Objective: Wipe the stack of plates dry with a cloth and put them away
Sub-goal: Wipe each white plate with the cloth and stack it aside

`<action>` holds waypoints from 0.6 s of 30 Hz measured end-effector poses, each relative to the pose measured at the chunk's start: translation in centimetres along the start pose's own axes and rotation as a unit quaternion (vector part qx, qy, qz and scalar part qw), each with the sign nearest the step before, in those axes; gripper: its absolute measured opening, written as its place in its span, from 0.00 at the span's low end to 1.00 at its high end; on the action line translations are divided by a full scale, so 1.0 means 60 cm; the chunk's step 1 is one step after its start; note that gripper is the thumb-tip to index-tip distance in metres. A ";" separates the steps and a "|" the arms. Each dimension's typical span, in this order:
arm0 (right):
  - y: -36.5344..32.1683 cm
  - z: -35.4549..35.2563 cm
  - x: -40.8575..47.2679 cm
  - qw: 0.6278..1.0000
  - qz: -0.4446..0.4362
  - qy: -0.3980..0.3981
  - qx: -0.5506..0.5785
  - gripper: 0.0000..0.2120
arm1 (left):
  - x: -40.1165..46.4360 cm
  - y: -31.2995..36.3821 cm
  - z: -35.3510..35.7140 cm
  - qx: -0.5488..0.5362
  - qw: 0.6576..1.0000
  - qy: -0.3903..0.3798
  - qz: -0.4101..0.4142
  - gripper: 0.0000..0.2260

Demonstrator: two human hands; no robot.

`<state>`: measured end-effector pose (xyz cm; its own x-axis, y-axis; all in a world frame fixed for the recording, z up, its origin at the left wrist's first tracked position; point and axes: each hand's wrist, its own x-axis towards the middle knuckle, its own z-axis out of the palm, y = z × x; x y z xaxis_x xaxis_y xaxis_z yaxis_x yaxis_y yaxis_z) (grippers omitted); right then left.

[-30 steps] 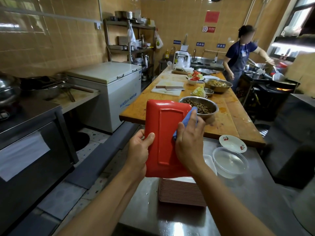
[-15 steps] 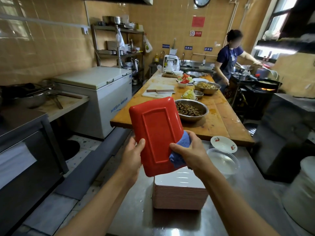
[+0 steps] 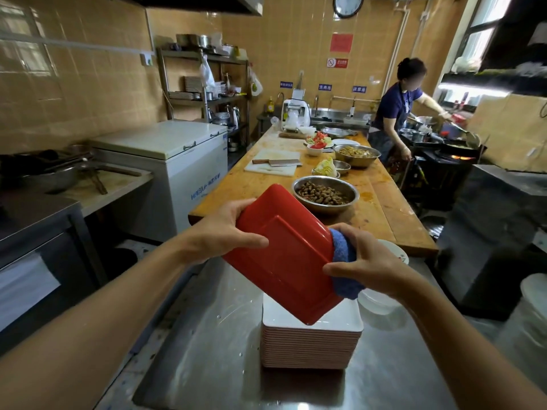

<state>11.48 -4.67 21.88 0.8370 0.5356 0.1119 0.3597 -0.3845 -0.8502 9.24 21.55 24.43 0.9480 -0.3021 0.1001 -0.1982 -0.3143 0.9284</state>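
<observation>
1. Holding the red rectangular plate (image 3: 284, 261) tilted in the air above the stack of plates (image 3: 310, 344), I have its underside facing the camera; one long end points toward 11 o'clock, the other toward 5 o'clock, just over the white top plate of the stack.

2. My left hand (image 3: 225, 235) is clamped on the upper left edge, thumb lying across the red back and the fingers wrapped behind, out of sight. My right hand (image 3: 367, 261) is pinched around the blue cloth (image 3: 343, 261), which folds over the plate's right long edge at 3 o'clock.

3. To do this step well, I judge the cloth should run along the whole rim, then across the raised foot on the back, where water likely collects in the corners.

4. I would keep the left grip firm but near the edge, so it does not cover wet surface, and turn the plate between strokes rather than shifting the cloth hand far.

5. Droplets show on the steel counter (image 3: 207, 350) at 7 o'clock of the stack, so I would not set a dried plate there.

6. The clear container (image 3: 381, 303) just right of the stack sits under my right wrist; I would keep the elbow high to avoid knocking it.

7. Many plates remain stacked, so the task looks early.
</observation>
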 end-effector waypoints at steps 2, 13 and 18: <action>-0.005 -0.002 0.004 0.999 -0.022 0.014 -0.047 0.28 | -0.002 -0.010 0.008 -0.031 0.999 0.031 0.005 0.23; -0.084 0.117 0.090 0.936 -0.181 0.169 -0.251 0.26 | -0.015 -0.024 0.045 -0.095 0.986 0.135 0.002 0.17; -0.028 0.117 0.077 0.898 -0.168 0.203 -0.352 0.25 | -0.041 -0.045 0.029 -0.168 0.969 0.179 -0.029 0.23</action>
<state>11.82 3.74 20.20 0.6618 0.4468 0.6020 0.6720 -0.7095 -0.2122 7.00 21.56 21.02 0.9928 0.0569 0.1058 -0.1064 0.0072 0.9943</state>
